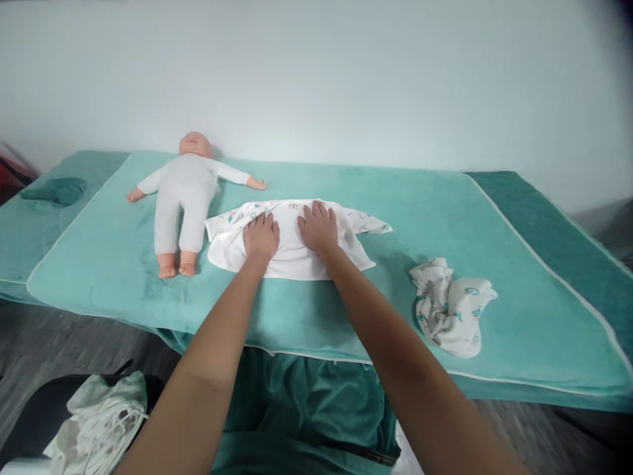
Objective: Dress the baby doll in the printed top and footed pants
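A small white baby shirt (291, 260) with patterned sleeves lies spread on the green bed, its inside and neck label facing up. My left hand (262, 236) rests flat on the left part of the shirt, fingers extended. On the right part lies my right hand (319, 227), also flat with its fingers apart, close to the label. Left of the shirt is a baby doll (185, 191) on its back, in a white body suit with arms spread. Its feet point toward me. Crumpled patterned baby clothing (452, 307) sits to the right, apart from both hands.
The green padded bed (519, 316) stands against a white wall (316, 79), with a face hole (57, 191) at its left end. A black chair (30, 409) holding pale cloth with cords (103, 422) is at lower left. Green fabric (316, 396) hangs from the front edge.
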Demonstrator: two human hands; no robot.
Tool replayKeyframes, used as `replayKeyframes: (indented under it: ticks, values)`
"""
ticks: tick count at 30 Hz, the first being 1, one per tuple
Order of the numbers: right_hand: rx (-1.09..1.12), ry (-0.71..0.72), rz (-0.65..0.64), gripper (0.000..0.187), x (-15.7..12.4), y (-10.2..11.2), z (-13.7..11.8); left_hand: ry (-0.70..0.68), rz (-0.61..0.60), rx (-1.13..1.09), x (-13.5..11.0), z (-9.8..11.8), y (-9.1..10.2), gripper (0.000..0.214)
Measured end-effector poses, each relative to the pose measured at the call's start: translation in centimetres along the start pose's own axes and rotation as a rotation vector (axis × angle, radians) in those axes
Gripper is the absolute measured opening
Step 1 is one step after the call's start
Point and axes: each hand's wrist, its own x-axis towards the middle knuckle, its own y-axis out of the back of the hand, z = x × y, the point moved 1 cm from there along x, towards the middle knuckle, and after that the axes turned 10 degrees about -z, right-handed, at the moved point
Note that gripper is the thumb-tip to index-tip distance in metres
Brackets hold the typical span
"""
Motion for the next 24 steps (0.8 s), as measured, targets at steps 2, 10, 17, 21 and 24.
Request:
replayKeyframes:
  ticks: [2,10,17,21,24]
  values:
    - [0.103,0.014,-0.082,0.056,0.3,0.5,0.4,0.0,0.004,0.002,0.0,0.0,0.0,0.052]
    - [0.483,-0.111,0.23,0.045,-1.8,6.2,11.2,0.018,0.014,-0.003,0.1,0.1,0.0,0.051]
    - [0.429,-0.616,0.194,0.037,-6.2,6.0,16.9,0.026,0.023,-0.008,0.2,0.2,0.0,0.049]
    - [0.532,-0.539,0.218,0.037,-6.2,4.6,15.4,0.029,0.025,0.006,0.2,0.2,0.1,0.049]
    - [0.701,-0.421,0.299,0.038,-5.9,4.1,15.6,0.039,0.034,-0.003,0.2,0.2,0.1,0.048]
